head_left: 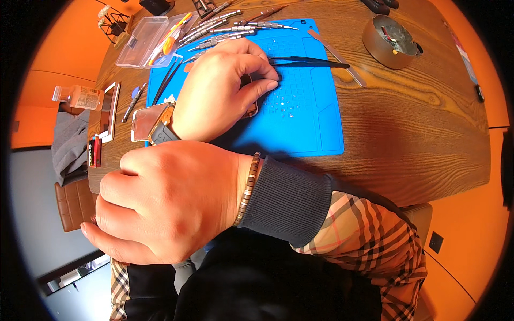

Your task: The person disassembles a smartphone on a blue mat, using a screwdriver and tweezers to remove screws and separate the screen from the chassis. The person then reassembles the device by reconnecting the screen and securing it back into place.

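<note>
My left hand (pixel 227 83), with a watch (pixel 163 128) on its wrist, is over the blue work mat (pixel 310 134). Its thumb and fingers are drawn together. Under the palm shows part of a dark thing with a coppery rim (pixel 249 111), mostly hidden. A pair of black tweezers (pixel 310 62) lies just beyond the fingertips; whether they touch is unclear. My right hand (pixel 166 200), with a beaded bracelet (pixel 249 190), is crossed over my left forearm. Its fingers curl downward and their tips are hidden. Tiny pale parts (pixel 284 107) are scattered on the mat.
Several metal screwdrivers (pixel 214 32) lie along the mat's far edge, beside a clear plastic box (pixel 147 40). A flat metal strip (pixel 342 61) crosses the mat's right edge. A round tin (pixel 388 45) stands far right. Leftward are a white-edged tablet (pixel 110 112) and a bottle (pixel 80 96).
</note>
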Demonstrator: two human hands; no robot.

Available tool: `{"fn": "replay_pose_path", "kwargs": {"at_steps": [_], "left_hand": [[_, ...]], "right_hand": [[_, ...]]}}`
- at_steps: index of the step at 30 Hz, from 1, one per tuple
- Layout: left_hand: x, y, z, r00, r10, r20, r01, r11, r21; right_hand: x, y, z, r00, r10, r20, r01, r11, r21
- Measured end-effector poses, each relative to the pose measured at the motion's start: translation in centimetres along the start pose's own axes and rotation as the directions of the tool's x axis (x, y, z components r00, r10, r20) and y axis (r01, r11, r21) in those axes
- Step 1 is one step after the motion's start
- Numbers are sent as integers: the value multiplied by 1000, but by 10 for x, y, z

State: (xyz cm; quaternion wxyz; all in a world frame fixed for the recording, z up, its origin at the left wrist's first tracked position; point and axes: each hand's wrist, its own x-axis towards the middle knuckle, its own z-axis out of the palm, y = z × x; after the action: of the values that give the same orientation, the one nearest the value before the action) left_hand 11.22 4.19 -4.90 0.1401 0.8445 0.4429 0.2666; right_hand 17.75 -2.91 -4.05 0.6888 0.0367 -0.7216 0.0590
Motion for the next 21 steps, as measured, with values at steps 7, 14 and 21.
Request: {"fn": "replay_pose_path", "kwargs": {"at_steps": [7,14,21], "left_hand": [[1,1,1,998,-25,55,25,1000,15],[4,-1,2,999,48,-23,-47,997,55],[4,1,2,998,54,-29,-52,997,49]], "right_hand": [[0,0,0,1000,-14,0,14,999,-36],[0,0,-4,1000,-2,17,3,1000,-20],[1,1,-6,1000,3,19,-3,1000,-20]]}}
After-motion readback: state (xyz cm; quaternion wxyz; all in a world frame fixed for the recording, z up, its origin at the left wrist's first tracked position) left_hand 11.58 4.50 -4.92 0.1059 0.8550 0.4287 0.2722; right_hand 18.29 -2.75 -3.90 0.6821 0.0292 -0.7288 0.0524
